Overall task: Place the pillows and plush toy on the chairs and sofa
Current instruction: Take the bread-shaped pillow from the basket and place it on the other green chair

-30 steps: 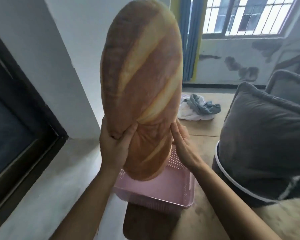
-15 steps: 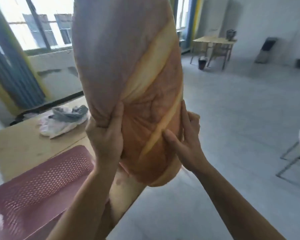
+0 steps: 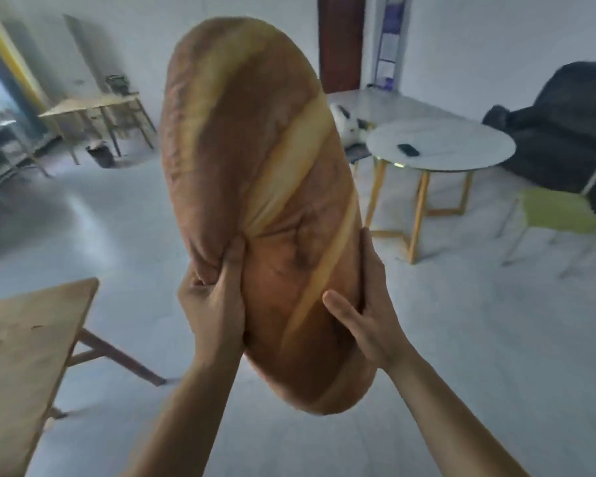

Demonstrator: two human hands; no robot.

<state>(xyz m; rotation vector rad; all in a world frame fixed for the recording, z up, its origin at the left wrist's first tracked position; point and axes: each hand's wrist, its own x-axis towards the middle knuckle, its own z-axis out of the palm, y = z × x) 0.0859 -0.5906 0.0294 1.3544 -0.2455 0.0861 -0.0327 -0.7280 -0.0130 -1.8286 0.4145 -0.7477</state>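
A long bread-shaped pillow (image 3: 255,187), brown with pale yellow stripes, stands upright in front of me and fills the middle of the view. My left hand (image 3: 214,304) pinches its lower left side. My right hand (image 3: 369,311) presses flat against its lower right side. A dark sofa (image 3: 561,132) stands at the far right against the wall. A chair with a yellow-green seat (image 3: 558,211) is in front of the sofa. A white plush toy (image 3: 346,127) lies on a seat behind the pillow, partly hidden.
A round white table (image 3: 461,142) on wooden legs, with a dark phone (image 3: 407,149) on it, stands right of the pillow. A wooden table (image 3: 25,339) is close at lower left. Another wooden table (image 3: 90,105) stands far left. Grey floor lies between them.
The view has swung right, from the window wall and pink basket to the open room with sofa and round table. Both hands keep their hold on the upright bread pillow.
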